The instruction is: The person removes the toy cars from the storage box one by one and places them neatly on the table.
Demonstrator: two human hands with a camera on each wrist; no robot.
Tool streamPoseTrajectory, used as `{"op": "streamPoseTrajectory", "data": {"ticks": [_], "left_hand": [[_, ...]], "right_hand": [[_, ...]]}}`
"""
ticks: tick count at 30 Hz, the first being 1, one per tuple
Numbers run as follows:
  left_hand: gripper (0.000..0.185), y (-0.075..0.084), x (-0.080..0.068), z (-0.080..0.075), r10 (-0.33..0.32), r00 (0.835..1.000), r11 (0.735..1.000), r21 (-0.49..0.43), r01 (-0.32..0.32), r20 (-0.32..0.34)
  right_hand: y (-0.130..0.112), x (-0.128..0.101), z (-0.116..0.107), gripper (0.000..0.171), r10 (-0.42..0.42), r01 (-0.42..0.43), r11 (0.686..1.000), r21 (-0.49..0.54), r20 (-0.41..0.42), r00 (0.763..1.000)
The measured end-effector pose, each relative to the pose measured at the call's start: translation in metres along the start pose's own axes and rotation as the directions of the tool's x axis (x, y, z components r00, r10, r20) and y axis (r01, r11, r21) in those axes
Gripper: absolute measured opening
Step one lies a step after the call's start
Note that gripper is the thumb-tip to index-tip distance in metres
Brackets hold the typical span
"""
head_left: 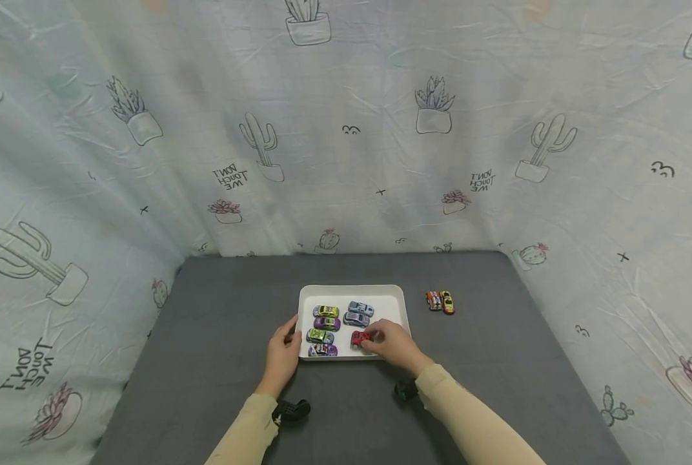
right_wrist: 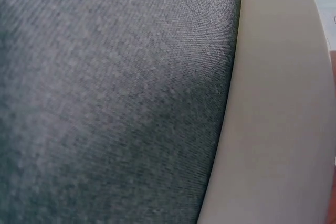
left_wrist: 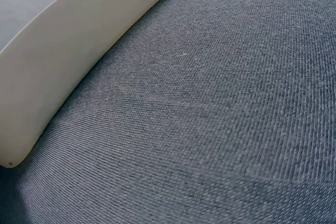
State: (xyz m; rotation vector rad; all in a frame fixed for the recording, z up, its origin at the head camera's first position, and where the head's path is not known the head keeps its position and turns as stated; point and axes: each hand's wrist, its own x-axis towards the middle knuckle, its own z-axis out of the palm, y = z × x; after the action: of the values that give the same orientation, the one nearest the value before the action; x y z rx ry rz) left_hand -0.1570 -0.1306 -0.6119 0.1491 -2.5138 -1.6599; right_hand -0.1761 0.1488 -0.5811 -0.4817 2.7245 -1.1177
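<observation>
Tray point(head_left: 394, 298) holds seven toy cars point(head_left: 326, 323); two cars point(head_left: 440, 301) sit outside.

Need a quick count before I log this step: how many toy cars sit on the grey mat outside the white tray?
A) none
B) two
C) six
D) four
B: in the head view two toy cars stand side by side on the grey mat to the right of the white tray, while the right hand holds a red car inside the tray.
</observation>
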Motion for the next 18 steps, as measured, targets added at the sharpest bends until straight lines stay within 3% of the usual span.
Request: {"op": "streamPoseTrajectory", "data": {"ticks": [8,18], "left_hand": [[0.042,0.001,0.000,0.001,0.008,1.000,1.000,-0.003,-0.008,0.002],[0.041,0.001,0.001,0.001,0.001,1.000,1.000,-0.002,-0.001,-0.010]], "right_hand": [[0.000,-0.005,-0.009,0.021,-0.007,0.015,0.998,0.069,-0.118,0.993],[0.002,-0.013,-0.039,0.020,0.058,-0.025,0.993,0.115,-0.290,0.955]]}}
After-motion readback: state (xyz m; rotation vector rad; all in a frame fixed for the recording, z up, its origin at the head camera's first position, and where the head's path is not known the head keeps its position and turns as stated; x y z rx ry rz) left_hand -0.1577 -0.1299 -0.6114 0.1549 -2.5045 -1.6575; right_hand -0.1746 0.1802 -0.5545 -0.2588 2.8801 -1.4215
